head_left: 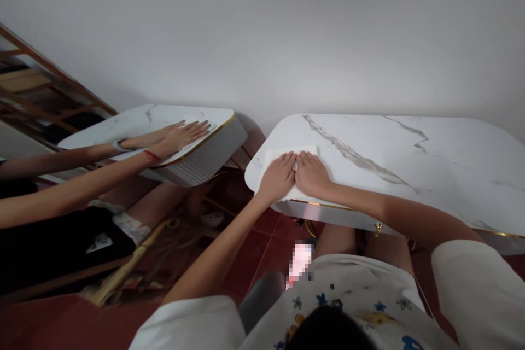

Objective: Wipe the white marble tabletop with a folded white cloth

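A white cloth or folded tissue [296, 193] lies flat near the left end of a white marble-patterned table [361, 142]. My left hand [278, 178] rests palm down on it, fingers stretched out together. Beside it my right hand [312, 175] also lies flat on the cloth, its fingertips close to those of the left. Both palms press on the cloth and do not grip it. The parts of the cloth under my hands are hidden.
At the left, another person's hands [186, 135] lie flat on a white piece on a second marble-topped table [135, 120]. A gold drawer knob [378, 228] projects from my table's front. A grey wall [287, 27] stands behind; a wooden chair [135, 262] is at lower left.
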`<state>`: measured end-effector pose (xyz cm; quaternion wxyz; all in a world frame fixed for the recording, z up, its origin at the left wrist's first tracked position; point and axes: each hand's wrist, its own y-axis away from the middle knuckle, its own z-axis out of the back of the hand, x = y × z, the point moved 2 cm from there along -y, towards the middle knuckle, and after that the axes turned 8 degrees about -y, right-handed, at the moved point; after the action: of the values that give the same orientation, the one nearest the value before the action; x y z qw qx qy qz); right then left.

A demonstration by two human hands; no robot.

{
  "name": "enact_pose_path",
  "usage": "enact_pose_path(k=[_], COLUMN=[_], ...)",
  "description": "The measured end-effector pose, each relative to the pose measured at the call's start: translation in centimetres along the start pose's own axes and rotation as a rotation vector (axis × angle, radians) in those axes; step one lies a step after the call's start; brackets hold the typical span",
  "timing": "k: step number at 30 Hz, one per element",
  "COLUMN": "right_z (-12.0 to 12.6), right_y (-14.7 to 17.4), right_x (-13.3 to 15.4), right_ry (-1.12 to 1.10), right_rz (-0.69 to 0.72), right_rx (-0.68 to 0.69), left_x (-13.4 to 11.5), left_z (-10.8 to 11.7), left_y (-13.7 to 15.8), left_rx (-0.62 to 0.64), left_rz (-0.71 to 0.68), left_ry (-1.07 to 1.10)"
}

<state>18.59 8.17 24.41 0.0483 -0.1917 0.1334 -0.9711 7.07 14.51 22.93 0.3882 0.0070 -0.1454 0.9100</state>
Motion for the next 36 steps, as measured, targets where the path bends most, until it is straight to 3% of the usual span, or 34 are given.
enact_pose_path(k=[4,9,13,17,28,32,36], right_z=[1.2,2.4,2.6,2.4,0.5,0.9,2.2], right_y=[2.7,1.0,-3.1,-7.4,-16.8,-18.0,-16.8], right_x=[-2.6,-7.5,-10.6,-12.6,-16.4,-18.8,-21.1], right_ry=[0.008,0.084,0.153,0.127,0.182,0.187,0.190], right_rz=[0.003,0.025,0.074,0.013,-0.034,-0.083,-0.167], right_rx=[0.022,0.029,0.022,0.025,-0.048,-0.085,-0.114], left_x=[-4.4,-7.1,-6.4,-4.3,1.5,1.1,-1.4], left_z=[0.6,0.3,-0.6,-2.0,-5.3,-6.2,-6.4], left_y=[0.1,-4.4,-9.4,-13.8,-23.0,-26.4,-28.5], left_rx=[-0.006,-0.022,-0.033,-0.111,-0.110,-0.101,-0.127], left_rz=[0.044,0.056,0.031,0.033,0.007,-0.063,-0.135], left_ry=[0.033,0.092,0.105,0.116,0.097,0.061,0.069])
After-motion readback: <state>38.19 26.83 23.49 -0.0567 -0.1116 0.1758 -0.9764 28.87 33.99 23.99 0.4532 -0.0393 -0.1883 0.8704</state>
